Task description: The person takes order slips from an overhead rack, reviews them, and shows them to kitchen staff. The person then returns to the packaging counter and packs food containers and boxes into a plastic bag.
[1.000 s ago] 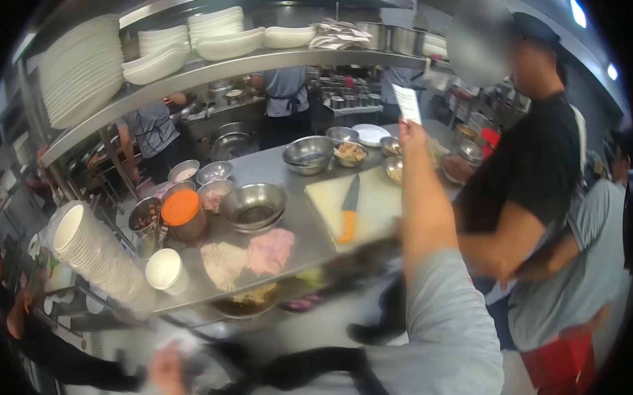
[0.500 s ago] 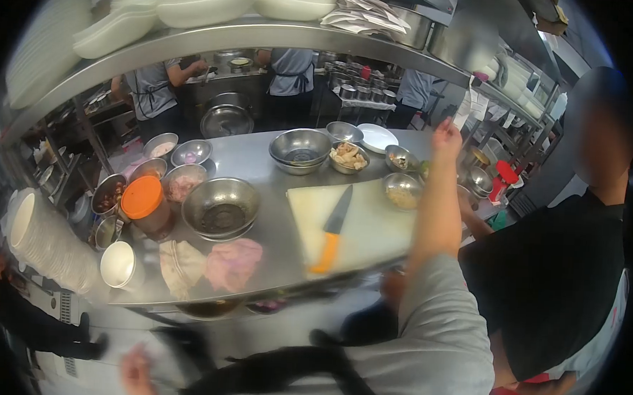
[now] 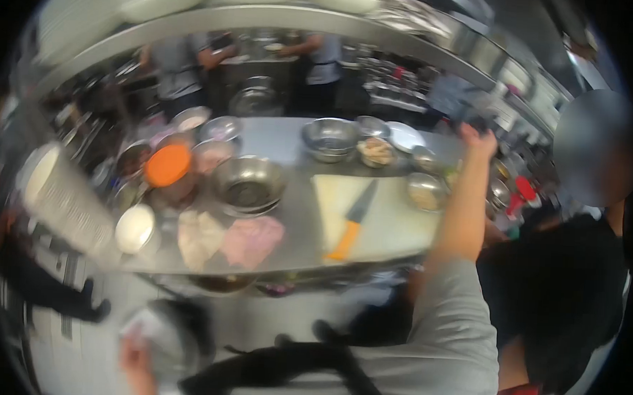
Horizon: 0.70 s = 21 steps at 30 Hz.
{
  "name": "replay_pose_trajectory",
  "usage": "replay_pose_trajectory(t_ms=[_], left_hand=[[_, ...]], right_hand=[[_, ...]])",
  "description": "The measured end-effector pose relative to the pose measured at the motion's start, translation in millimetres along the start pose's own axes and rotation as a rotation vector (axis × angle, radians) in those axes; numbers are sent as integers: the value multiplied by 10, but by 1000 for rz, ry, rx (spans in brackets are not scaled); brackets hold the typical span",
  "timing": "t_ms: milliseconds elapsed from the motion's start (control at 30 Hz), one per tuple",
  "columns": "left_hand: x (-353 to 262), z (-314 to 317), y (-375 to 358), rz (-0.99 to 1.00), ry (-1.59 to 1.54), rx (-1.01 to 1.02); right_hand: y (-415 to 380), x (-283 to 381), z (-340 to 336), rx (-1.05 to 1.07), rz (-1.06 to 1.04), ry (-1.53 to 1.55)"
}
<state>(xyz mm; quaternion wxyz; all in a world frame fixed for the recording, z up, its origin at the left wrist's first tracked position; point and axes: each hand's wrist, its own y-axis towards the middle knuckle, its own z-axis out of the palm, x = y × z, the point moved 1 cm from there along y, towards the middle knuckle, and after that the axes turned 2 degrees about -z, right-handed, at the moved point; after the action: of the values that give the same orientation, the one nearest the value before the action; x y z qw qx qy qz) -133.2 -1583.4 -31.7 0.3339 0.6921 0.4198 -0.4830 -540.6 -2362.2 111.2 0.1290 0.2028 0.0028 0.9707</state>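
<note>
My right hand (image 3: 479, 139) is raised over the far right side of the steel table (image 3: 262, 142), fingers apart near a dark blurred shape and hanging paper slips (image 3: 502, 115). Low at the left, my left hand (image 3: 134, 353) is smeared by motion beside a blurred round grey and white shape (image 3: 169, 336); its grip is unclear. An orange-handled knife (image 3: 354, 224) lies on the white cutting board (image 3: 393, 232). Near the board's right edge sits a small bowl (image 3: 425, 192) of pale food.
Metal bowls (image 3: 248, 184), an orange-lidded tub (image 3: 168, 165), cloths (image 3: 252, 241) and stacked white containers (image 3: 65, 201) line the table's left part. A shelf (image 3: 268, 17) crosses above. A person in black (image 3: 553, 285) stands close on the right; others work behind the table.
The view has shifted, so the table appears farther right. My right hand's pinch on a paper slip has loosened and its fingers have spread. A round grey and white shape now shows beside my left hand.
</note>
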Motion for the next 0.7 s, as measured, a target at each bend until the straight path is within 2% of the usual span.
replay_pose_trajectory(t_ms=[33, 67, 100, 133, 167, 200, 233, 267, 300, 333, 367, 433, 467, 500, 533, 567, 633, 700], left_hand=[[13, -50, -32, -4, 33, -37], [72, -127, -47, 122, 104, -32], [69, -188, -101, 193, 101, -20], [-36, -217, -189, 165, 151, -15], [-175, -260, -263, 417, 309, 54], [-248, -303, -350, 541, 245, 150], [-244, -448, -504, 475, 343, 353], [-245, -565, -642, 602, 364, 315], [-208, -705, -793, 737, 398, 293], [-134, -906, -989, 726, 405, 266], [-53, -1150, -1177, 724, 409, 249], [233, -1751, -1478, 689, 508, 134], [572, -2100, -1502, 669, 592, 24], [656, -2416, -1535, 492, 434, -152], [697, -2769, -1534, 137, 413, -287], [546, -3054, -1525, 73, 115, -374], [640, -3644, -1490, 77, -60, -358], [678, -4141, -1468, 93, 109, -418]], right_hand=[[206, 88, -238, -11, 234, 129], [-465, -36, -194, 136, 134, 85], [-1312, -238, -14, 186, -66, 59], [-1519, -383, -176, 319, -56, -56], [-2690, -657, 145, 200, -214, -137], [-3459, -937, 132, 518, -118, -197], [-4186, -1155, 76, 835, -27, -227], [-5067, -1333, 63, 1061, 229, -386], [-5918, -1478, -96, 1250, 570, -235], [-6688, -1457, -164, 1623, 754, -300], [-7329, -1481, -134, 1979, 854, -193], [-8320, -1529, -284, 2340, 760, -323], [-8790, -1660, -306, 2284, 615, -326], [-9193, -1733, -320, 2233, 490, -338], [-9576, -1762, -216, 2099, 818, -361], [-9929, -1803, -123, 1938, 1123, -393], [-10594, -1830, -20, 1747, 1179, -128], [-11011, -1978, -1, 1786, 1160, -120]])
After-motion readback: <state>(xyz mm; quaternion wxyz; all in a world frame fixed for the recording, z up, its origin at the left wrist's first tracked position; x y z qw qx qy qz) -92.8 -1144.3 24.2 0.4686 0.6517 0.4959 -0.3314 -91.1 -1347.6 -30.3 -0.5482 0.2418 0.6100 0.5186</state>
